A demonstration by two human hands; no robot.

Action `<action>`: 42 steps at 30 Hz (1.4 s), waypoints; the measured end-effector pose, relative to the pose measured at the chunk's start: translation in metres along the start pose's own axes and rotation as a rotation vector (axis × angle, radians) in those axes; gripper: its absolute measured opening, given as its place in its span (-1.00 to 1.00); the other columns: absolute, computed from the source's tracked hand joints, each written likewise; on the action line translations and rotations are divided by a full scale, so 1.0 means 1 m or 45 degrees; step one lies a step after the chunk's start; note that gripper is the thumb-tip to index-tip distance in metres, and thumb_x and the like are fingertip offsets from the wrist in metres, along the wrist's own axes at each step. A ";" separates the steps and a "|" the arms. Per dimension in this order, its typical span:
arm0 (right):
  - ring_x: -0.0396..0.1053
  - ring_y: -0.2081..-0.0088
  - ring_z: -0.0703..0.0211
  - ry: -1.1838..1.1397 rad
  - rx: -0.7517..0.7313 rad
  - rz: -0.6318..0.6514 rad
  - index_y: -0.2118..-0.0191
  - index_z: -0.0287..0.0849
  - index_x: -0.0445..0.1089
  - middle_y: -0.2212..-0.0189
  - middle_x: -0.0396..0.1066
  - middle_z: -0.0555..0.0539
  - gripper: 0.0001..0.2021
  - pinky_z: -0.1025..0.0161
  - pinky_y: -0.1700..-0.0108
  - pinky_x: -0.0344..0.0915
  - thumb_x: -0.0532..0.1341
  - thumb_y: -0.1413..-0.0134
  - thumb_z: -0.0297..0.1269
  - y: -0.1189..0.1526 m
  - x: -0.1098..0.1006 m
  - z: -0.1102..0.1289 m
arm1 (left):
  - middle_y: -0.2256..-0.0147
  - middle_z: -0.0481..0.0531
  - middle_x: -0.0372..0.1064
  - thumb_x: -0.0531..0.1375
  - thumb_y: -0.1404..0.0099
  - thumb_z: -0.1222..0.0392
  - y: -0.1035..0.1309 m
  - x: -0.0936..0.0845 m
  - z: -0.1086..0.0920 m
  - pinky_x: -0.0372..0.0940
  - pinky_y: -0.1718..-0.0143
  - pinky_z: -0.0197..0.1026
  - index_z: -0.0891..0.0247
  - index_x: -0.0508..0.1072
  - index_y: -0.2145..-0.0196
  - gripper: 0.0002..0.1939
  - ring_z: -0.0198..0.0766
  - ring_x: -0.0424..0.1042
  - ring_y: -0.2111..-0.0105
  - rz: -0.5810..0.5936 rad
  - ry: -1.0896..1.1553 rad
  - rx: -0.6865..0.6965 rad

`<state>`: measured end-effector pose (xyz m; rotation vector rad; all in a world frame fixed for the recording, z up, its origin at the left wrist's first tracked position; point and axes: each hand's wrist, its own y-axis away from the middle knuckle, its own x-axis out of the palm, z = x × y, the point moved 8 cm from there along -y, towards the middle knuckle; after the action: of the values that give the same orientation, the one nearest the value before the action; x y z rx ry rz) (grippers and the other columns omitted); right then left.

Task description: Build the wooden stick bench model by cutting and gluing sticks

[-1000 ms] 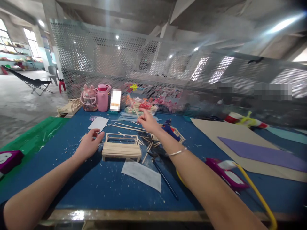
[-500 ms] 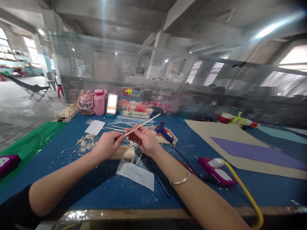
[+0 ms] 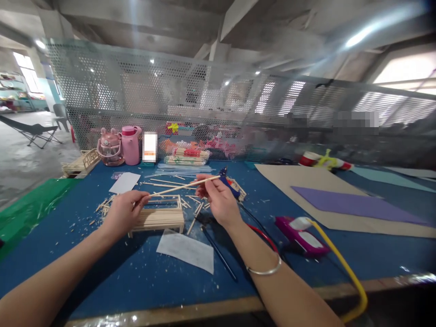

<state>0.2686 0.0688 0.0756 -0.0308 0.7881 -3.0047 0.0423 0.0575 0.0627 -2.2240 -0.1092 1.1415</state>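
A thin wooden stick [image 3: 184, 186] spans the space between my hands, one end in each. My left hand [image 3: 125, 211] pinches its left end, and the fingers of my right hand [image 3: 220, 200] close on its right end. Below the stick stands a small bench-like model [image 3: 158, 219] built from wooden sticks, with a slatted top and a back frame. My left hand partly covers the model's left side. Behind my right hand lies a blue glue gun [image 3: 229, 185], partly hidden, on a wooden stick piece.
Loose sticks and scraps [image 3: 104, 205] lie around the model. In front are a white sheet [image 3: 185, 250] and a dark pen-like tool [image 3: 220, 254]. A purple power strip [image 3: 301, 236] with a yellow cable sits right. Pink bottles [image 3: 131, 145] and bundled sticks [image 3: 187, 156] stand behind.
My hands have moved apart, the left one leftward and the right one slightly right. The stick now lies flatter between them, and more of the bench-like model shows. The view has shifted right.
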 end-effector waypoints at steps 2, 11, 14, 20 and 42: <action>0.32 0.49 0.33 -0.149 -0.013 -0.017 0.25 -0.09 0.40 0.42 0.45 0.00 -0.74 0.32 0.41 0.26 0.13 -0.05 -0.05 0.002 0.000 0.003 | 0.40 0.07 0.51 0.00 -0.25 0.03 0.000 -0.002 0.001 0.26 0.36 -0.24 0.24 0.52 0.34 -0.64 -0.19 0.46 0.40 -0.028 -0.038 0.030; 0.35 0.52 0.31 -0.279 -0.107 -0.096 0.34 -0.09 0.43 0.52 0.46 0.03 -0.80 0.32 0.45 0.27 0.23 0.03 -0.09 0.007 -0.005 0.013 | 0.43 0.05 0.50 0.03 -0.26 0.04 0.000 -0.011 0.004 0.24 0.41 -0.27 0.25 0.51 0.38 -0.68 -0.25 0.44 0.44 -0.153 -0.101 0.180; 0.37 0.52 0.30 -0.355 -0.096 -0.094 0.36 -0.10 0.42 0.53 0.46 0.02 -0.77 0.32 0.45 0.29 0.23 0.04 -0.04 0.008 -0.002 0.017 | 0.45 0.03 0.50 0.05 -0.26 0.07 0.002 -0.012 -0.001 0.24 0.39 -0.28 0.24 0.51 0.38 -0.72 -0.27 0.43 0.44 -0.182 -0.104 0.235; 0.34 0.56 0.35 -0.527 0.133 -0.136 0.38 -0.09 0.34 0.59 0.41 0.09 -0.81 0.39 0.51 0.29 0.27 0.10 -0.12 0.007 0.000 0.004 | 0.50 0.03 0.48 0.14 -0.20 0.08 0.014 -0.023 -0.028 0.25 0.36 -0.26 0.23 0.52 0.46 -0.77 -0.28 0.41 0.46 -0.283 0.029 0.350; 0.37 0.39 0.22 -0.152 -0.043 -0.030 0.40 -0.06 0.23 0.46 0.37 0.01 -0.77 0.21 0.30 0.30 0.12 -0.03 -0.01 0.010 0.011 0.022 | 0.40 0.05 0.49 0.06 -0.24 0.10 0.010 -0.011 -0.021 0.26 0.30 -0.26 0.26 0.51 0.39 -0.73 -0.28 0.41 0.36 0.005 0.459 0.057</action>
<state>0.2584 0.0492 0.0902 -0.2203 0.8313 -2.9777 0.0497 0.0352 0.0739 -2.3503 0.0697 0.7212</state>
